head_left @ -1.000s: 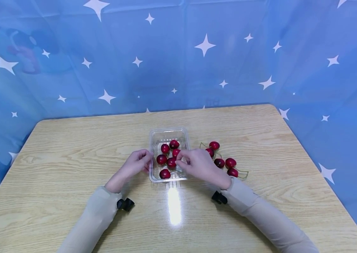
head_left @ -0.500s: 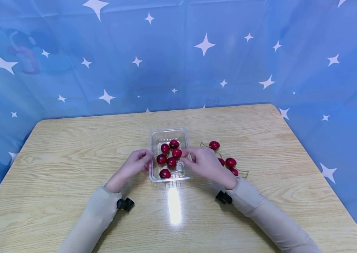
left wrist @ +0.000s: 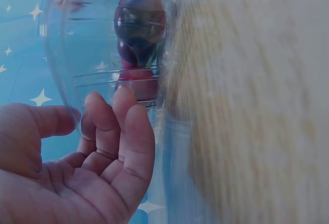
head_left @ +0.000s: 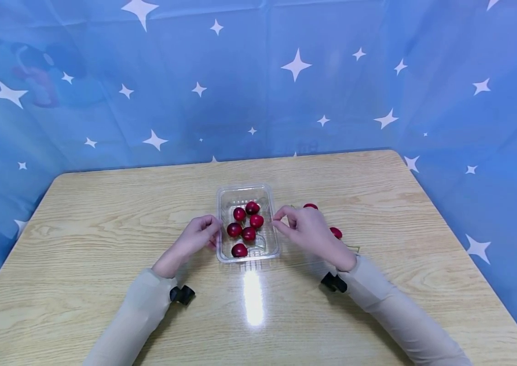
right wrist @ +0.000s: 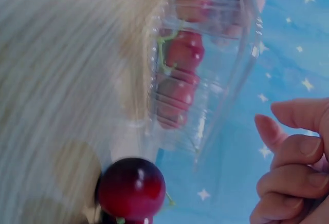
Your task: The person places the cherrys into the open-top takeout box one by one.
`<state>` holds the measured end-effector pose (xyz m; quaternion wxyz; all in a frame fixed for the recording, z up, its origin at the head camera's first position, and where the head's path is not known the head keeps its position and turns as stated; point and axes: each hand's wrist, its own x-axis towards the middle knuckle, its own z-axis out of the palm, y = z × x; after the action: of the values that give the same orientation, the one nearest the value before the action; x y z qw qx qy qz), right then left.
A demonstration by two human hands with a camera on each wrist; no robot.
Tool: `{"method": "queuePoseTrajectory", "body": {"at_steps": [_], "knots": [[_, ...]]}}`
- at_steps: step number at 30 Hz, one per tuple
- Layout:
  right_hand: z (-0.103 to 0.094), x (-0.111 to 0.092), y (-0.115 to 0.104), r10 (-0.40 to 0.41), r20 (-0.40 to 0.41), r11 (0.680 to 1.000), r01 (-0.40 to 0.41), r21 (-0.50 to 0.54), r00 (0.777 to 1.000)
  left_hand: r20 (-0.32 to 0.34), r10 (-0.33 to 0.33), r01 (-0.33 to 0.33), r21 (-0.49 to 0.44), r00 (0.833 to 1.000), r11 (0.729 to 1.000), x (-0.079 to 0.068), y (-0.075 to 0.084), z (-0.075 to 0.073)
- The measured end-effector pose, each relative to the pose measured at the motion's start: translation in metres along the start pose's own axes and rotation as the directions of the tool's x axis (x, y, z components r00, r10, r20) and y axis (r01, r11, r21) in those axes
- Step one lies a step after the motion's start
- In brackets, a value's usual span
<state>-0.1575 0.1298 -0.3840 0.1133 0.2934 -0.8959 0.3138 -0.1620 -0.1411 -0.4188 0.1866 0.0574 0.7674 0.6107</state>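
Observation:
A clear plastic box (head_left: 245, 189) stands at the middle of the table with several red cherries (head_left: 249, 234) inside, some with green stems. At its left wall, my left hand (head_left: 198, 234) holds the rim between thumb and fingers; the left wrist view shows the thumb (left wrist: 60, 120) at the rim and curled fingers (left wrist: 134, 147) against the side. My right hand (head_left: 309, 229) hovers just right of the box, apart from it, loosely curled and holding nothing. Beneath and beyond it lie loose cherries (head_left: 336, 232), partly hidden by the hand. One dark cherry (right wrist: 131, 188) shows large in the right wrist view.
The wooden table (head_left: 116, 213) extends around the box on all sides. Behind it hangs a blue curtain (head_left: 249, 76) with white stars. A bright light reflection lies on the tabletop in front of the box.
My right hand has moved right, from over the cherries in the box to outside its right rim, and now covers more of the loose cherries. The left hand stays at the box.

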Motion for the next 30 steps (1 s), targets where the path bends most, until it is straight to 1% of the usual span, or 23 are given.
{"method": "queuePoseTrajectory", "body": {"at_steps": [7, 15, 30], "knots": [[-0.012, -0.004, 0.005, 0.047, -0.018, 0.999, -0.047, 0.010, 0.999, -0.004, 0.005, -0.005, 0.010, 1.000, 1.000, -0.001, 0.000, 0.000], [-0.020, -0.008, 0.010, 0.060, -0.026, 0.998, -0.060, 0.025, 0.998, -0.012, -0.008, 0.008, 0.008, 1.000, 1.000, -0.002, 0.001, 0.001], [-0.024, -0.012, 0.019, 0.083, -0.035, 0.996, -0.082, 0.022, 0.996, -0.022, -0.006, 0.007, 0.016, 1.000, 1.000, -0.001, 0.000, 0.000]]}}
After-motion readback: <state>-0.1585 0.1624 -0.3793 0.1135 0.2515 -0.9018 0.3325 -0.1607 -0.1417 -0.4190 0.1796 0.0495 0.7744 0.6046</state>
